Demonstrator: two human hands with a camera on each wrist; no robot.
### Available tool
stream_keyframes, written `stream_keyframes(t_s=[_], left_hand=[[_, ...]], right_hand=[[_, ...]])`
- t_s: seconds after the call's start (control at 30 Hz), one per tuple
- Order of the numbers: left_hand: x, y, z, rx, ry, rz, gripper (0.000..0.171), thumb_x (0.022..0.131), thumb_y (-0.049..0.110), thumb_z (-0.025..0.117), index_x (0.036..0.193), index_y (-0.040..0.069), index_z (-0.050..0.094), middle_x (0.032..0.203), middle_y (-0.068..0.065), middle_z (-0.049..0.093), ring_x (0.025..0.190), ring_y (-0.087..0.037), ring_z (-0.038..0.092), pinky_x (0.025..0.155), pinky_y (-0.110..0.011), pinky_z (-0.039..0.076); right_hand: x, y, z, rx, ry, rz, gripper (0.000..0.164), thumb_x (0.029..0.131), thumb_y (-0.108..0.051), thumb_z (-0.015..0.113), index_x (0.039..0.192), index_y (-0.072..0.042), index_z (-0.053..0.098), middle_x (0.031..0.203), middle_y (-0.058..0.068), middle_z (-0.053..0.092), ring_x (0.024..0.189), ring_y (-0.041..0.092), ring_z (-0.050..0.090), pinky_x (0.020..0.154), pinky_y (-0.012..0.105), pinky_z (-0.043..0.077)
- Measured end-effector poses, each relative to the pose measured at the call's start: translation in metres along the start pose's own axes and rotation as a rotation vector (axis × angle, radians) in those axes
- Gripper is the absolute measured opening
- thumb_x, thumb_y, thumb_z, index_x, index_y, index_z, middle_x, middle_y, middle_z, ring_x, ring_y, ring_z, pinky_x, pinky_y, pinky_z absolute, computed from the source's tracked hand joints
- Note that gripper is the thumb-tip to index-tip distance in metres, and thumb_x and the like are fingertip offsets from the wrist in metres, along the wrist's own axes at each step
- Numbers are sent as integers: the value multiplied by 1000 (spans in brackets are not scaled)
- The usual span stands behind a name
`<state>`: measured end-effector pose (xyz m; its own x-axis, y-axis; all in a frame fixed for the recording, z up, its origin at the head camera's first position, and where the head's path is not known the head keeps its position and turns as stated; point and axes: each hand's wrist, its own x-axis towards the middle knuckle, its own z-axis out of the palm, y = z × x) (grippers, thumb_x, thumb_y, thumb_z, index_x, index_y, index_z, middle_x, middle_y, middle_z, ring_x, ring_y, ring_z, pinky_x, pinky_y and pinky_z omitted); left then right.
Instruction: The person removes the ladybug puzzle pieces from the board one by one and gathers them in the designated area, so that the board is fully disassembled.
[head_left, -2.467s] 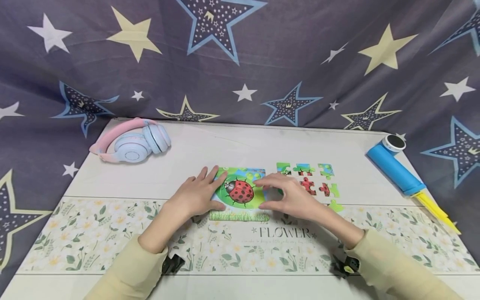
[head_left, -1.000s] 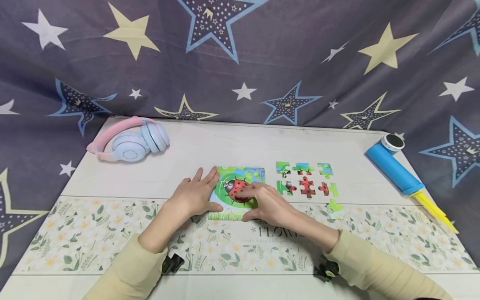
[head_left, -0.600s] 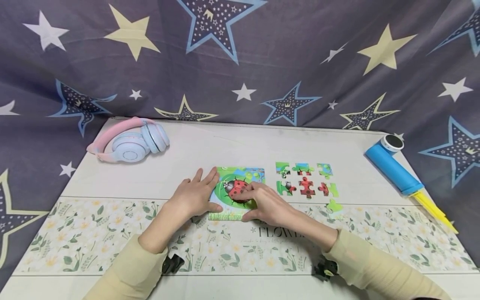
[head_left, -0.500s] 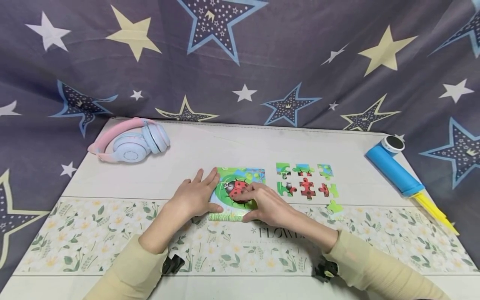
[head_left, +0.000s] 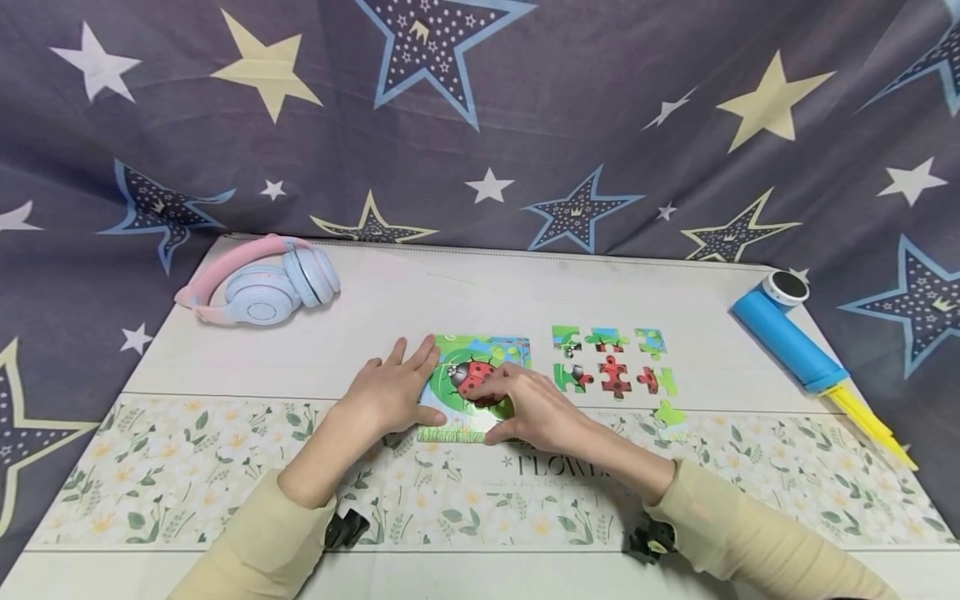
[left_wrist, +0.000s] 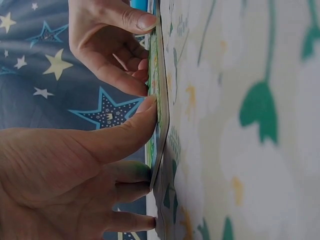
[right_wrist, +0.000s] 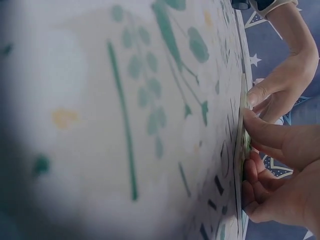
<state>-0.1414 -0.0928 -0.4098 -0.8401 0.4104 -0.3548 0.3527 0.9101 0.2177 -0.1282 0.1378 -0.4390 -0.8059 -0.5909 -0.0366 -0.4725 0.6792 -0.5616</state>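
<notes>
The ladybug jigsaw puzzle (head_left: 465,412) lies at the middle of the table. My left hand (head_left: 386,387) rests on its left side, fingers spread, thumb near the front. In the left wrist view that end of the puzzle bends, its corner tipped off the cloth. My right hand (head_left: 536,408) grips the lower right part, index finger over the ladybug and thumb at the front edge. Its other fingers (right_wrist: 250,170) are curled down at the surface in the right wrist view. The palm hides the puzzle's right side, so I cannot tell whether a single piece is pinched.
Several loose puzzle pieces (head_left: 615,377) lie in rows right of the puzzle. Pink and blue headphones (head_left: 262,283) sit at the back left. A blue pump with a yellow nozzle (head_left: 791,342) lies at the right edge. A star-patterned curtain (head_left: 480,125) hangs behind.
My right hand has moved left from the puzzle's right edge onto the ladybug and stays there. The puzzle's lower middle shines more brightly now. My left hand keeps its place.
</notes>
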Motion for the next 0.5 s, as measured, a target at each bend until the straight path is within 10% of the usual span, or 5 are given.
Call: stream_keyframes(t_s=[0.23, 0.5], left_hand=[[0, 0, 0, -4, -5, -3, 98, 92, 49, 72, 164, 4, 24, 174, -12, 12, 159, -46, 16, 122, -65, 30], [0, 0, 0, -10, -5, -5, 98, 92, 48, 73, 163, 4, 24, 174, -13, 13, 159, -46, 16, 122, -65, 29]], right_hand=[[-1, 2, 0, 49, 5, 2, 60, 74, -19, 92, 131, -18, 73, 128, 2, 73, 124, 23, 63, 103, 48, 54], [-2, 0, 1, 26, 31, -24, 59, 74, -20, 92, 130, -17, 73, 120, 2, 72, 106, 15, 64, 83, 29, 54]])
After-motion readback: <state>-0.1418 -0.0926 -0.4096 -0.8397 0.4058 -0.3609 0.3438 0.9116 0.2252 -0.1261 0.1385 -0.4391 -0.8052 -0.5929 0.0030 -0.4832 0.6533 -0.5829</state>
